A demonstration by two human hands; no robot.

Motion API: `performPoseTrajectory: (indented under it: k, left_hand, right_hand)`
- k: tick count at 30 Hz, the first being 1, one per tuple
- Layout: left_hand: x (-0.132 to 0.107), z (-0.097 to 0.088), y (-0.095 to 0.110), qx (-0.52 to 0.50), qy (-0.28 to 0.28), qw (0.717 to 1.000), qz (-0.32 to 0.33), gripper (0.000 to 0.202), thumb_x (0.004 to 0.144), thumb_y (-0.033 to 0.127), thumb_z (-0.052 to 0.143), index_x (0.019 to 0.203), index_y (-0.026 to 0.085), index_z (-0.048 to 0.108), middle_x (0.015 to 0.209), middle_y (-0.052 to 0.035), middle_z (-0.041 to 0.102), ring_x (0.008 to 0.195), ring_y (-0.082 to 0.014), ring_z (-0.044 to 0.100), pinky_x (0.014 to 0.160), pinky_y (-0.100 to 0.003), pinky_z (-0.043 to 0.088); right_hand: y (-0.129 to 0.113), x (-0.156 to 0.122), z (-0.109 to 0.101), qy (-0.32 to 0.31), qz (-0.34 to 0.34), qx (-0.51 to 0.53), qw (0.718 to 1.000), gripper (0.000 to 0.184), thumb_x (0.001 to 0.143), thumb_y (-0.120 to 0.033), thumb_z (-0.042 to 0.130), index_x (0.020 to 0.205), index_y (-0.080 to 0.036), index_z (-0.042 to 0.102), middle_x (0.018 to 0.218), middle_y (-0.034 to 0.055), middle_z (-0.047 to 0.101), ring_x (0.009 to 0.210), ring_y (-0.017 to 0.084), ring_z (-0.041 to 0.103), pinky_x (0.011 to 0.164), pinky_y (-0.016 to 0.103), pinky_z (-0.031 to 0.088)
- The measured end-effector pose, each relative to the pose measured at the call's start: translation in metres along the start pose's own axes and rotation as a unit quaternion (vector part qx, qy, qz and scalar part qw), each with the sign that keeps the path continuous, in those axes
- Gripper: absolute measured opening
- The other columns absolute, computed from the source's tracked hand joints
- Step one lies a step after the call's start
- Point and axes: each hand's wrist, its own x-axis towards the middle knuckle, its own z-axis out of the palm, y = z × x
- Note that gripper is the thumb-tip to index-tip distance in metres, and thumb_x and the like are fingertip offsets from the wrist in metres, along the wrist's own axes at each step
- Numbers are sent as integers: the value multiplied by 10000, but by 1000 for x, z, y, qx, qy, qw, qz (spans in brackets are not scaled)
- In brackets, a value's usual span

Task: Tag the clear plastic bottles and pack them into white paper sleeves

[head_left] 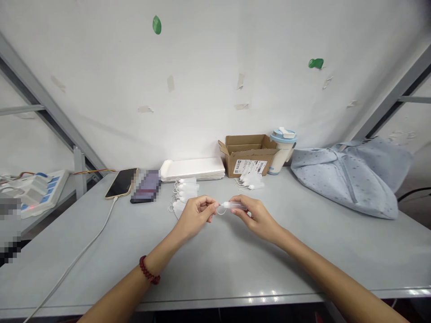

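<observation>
Over the middle of the table, my right hand (252, 214) grips a small translucent bottle (237, 205) with a white tapered end pointing left. A thin pale loop (221, 211) hangs at that end. My left hand (199, 213) pinches thumb and forefinger together right at the bottle's tip; what lies between them is too small to make out. Beside and behind my left hand lies a row of several similar white-ended bottles (187, 188) with loops. A smaller pile of such bottles (251, 180) rests behind my right hand, before the cardboard box.
At the back stand an open cardboard box (251, 157), a blue-lidded cup (279, 154) and a stack of white flat packs (195, 168). A blue cloth bag (343, 184) lies right. Leftward are a charging phone (121, 183), its cable (90, 242), a purple pouch (146, 185) and a power strip (45, 193).
</observation>
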Motion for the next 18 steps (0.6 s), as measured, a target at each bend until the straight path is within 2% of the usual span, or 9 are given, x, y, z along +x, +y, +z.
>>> performPoseTrajectory:
  k: [18]
  left_hand:
    - [-2, 5, -5, 14, -18, 1000, -6, 202, 793, 316, 526, 706, 139, 571, 600, 21, 540, 472, -68, 448, 484, -203, 369]
  right_hand:
    - [4, -4, 8, -8, -8, -20, 1000, 172, 902, -287, 433, 949, -171, 551, 811, 44, 606, 676, 135, 533, 598, 249, 406]
